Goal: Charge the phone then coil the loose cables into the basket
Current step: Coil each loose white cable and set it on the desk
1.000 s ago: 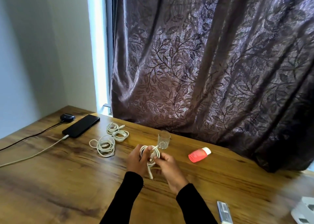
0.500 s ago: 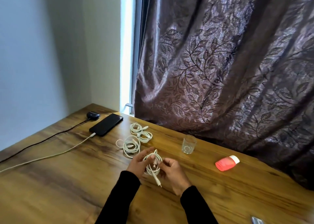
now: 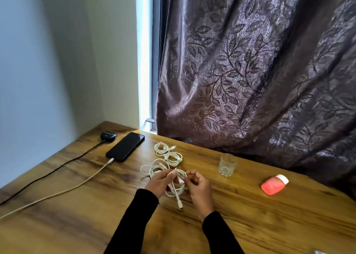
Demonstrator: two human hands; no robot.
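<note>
glass [image 3: 227, 164] upright, hands [image 3: 180, 184] gripping coiled cable [image 3: 176, 185]

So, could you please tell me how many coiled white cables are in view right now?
3 on the table, 1 in hand: far coil nearest the phone, middle coil, near coil, and the held coil gripped by left hand and right hand.

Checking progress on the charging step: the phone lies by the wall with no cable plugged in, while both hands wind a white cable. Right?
Not quite. In the head view a white charging cable is plugged into the phone. The rest holds: left hand and right hand hold a white coiled cable.
</note>
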